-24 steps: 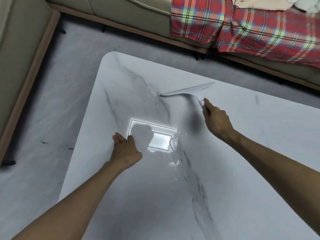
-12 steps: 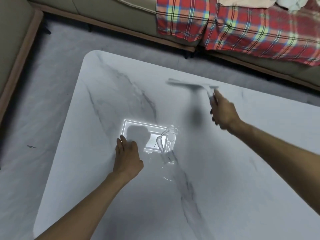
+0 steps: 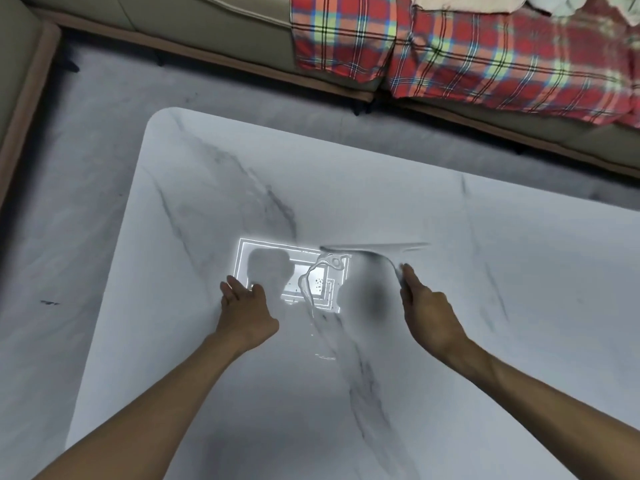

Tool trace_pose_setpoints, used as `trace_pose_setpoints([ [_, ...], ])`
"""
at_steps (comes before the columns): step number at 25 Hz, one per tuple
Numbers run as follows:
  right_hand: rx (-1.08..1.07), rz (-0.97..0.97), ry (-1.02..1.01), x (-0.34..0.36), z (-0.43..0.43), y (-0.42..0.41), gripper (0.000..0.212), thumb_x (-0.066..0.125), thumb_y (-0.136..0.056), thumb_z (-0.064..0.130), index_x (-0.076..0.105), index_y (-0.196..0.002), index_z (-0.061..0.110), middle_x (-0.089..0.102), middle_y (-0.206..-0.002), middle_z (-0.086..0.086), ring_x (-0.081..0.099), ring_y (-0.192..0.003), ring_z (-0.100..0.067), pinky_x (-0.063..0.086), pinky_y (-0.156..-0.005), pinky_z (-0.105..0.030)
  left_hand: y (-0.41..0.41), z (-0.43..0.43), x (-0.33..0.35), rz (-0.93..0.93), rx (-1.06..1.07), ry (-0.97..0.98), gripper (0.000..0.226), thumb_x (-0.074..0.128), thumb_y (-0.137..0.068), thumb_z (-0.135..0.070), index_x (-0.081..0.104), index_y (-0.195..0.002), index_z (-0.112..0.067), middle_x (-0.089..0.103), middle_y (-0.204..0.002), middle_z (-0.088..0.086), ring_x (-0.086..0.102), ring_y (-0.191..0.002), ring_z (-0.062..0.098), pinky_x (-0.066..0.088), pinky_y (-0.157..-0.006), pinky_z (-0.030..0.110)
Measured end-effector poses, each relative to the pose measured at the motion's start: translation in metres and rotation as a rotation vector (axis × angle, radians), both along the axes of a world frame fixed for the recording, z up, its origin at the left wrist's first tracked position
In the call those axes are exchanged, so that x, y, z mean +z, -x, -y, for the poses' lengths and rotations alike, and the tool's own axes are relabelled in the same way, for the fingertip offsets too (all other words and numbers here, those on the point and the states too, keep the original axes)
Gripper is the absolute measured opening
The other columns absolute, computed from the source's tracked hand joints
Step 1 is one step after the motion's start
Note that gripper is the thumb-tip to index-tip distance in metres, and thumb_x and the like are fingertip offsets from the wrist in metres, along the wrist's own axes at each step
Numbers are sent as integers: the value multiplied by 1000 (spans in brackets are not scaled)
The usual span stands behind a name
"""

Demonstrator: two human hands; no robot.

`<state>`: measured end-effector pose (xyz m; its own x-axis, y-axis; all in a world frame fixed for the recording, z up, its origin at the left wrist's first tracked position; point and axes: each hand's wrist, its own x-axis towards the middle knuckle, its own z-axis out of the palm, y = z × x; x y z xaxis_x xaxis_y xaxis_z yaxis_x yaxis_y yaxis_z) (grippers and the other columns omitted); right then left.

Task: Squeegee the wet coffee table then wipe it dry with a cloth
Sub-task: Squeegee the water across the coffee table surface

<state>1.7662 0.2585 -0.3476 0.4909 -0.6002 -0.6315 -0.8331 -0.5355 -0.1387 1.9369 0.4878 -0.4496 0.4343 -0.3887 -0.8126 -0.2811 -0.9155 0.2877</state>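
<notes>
Drawn down and leftward from the upper centre of the frame since half a second ago: the pale grey, motion-blurred squeegee (image 3: pixel 372 250), its blade now lying nearly level across the middle of the white marble-patterned coffee table top (image 3: pixel 485 341), left end just touching the bright rectangular reflection of a ceiling light (image 3: pixel 266 249). Gripped by its handle in the right hand (image 3: pixel 427 308), fingers curled closed around it, at centre right of the frame. Resting flat on the table at centre left, the left hand (image 3: pixel 244 311), fingers spread and holding nothing, tips at the lower left corner of the reflection. Just below the blade's left end, a curling streak of water (image 3: pixel 308 285), glinting across the reflection and trailing down towards the lower centre along a grey vein. Along the top of the frame, a beige sofa with a brown base (image 3: pixel 207 32), and over its right part a red plaid blanket (image 3: pixel 485 53) with crumpled pale cloths (image 3: pixel 460 1) at the very upper edge. Around the table, grey marbled floor (image 3: pixel 69 220).
</notes>
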Motion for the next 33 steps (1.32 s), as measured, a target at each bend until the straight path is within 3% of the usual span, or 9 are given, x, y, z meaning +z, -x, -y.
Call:
trace_pose_setpoints([
  [4,-62,137,40,20,28,-23,43,32,-103,32,41,-143,18,66,-94,-19,63,-78,-37,50,-63,-35,-4,2,1,-12,1,-13,72,45,-78,-18,19,-143,-1,-15,-151,40,-14,-142,53,8,-120,48],
  [8,-329,263,-11,1,74,-108,23,28,-102,26,45,-118,22,56,-90,-20,52,-58,-29,36,-40,-27,-3,1,0,-21,-4,3,73,48,-78,-23,20,-143,-3,-18,-152,37,-17,-142,50,10,-120,47],
  [10,-375,251,-2,-15,70,-136,28,26,-102,25,41,-125,21,57,-98,-21,51,-59,-28,36,-38,-28,-2,-2,-2,-19,-4,12,75,51,-82,-32,19,-144,-5,-20,-153,34,-19,-143,47,10,-120,47],
  [15,107,320,-2,-39,-10,-117,44,29,-104,30,29,-148,26,66,-102,-21,59,-91,-42,48,-77,-44,-3,-8,-2,-21,29,47,70,55,-84,-31,25,-142,-4,-18,-155,31,-18,-144,44,14,-119,46],
  [20,311,148,-23,-33,-25,-27,44,24,-104,40,16,-145,53,64,-94,-3,59,-84,-33,48,-71,-39,-2,-15,-1,-13,58,83,60,54,-84,-23,30,-134,-2,-16,-157,27,-16,-146,39,16,-119,46],
  [25,257,-11,79,1,18,63,43,18,-102,49,18,-144,58,67,-93,3,59,-81,-26,46,-67,-36,2,-24,4,16,97,136,47,58,-86,-20,38,-125,-4,-6,-160,22,-4,-149,34,16,-119,41],
  [27,215,-42,94,20,29,82,44,15,-98,56,21,-142,60,62,-78,10,54,-71,-22,42,-65,-34,7,-32,9,60,146,210,35,61,-83,-18,43,-111,-10,25,-151,19,27,-141,35,35,-105,38],
  [29,185,16,79,30,30,82,47,13,-94,63,24,-140,61,57,-70,16,53,-68,-19,41,-65,-34,14,-43,17,122,231,273,28,62,-80,-15,41,-99,-17,49,-116,7,53,-105,30,40,-75,30],
  [33,423,171,54,16,-12,34,47,20,-99,56,20,-145,51,69,-107,5,64,-93,-30,47,-72,-37,20,-69,23,189,491,284,26,58,-83,-12,39,-96,-25,52,-88,-6,53,-76,21,35,-55,24],
])
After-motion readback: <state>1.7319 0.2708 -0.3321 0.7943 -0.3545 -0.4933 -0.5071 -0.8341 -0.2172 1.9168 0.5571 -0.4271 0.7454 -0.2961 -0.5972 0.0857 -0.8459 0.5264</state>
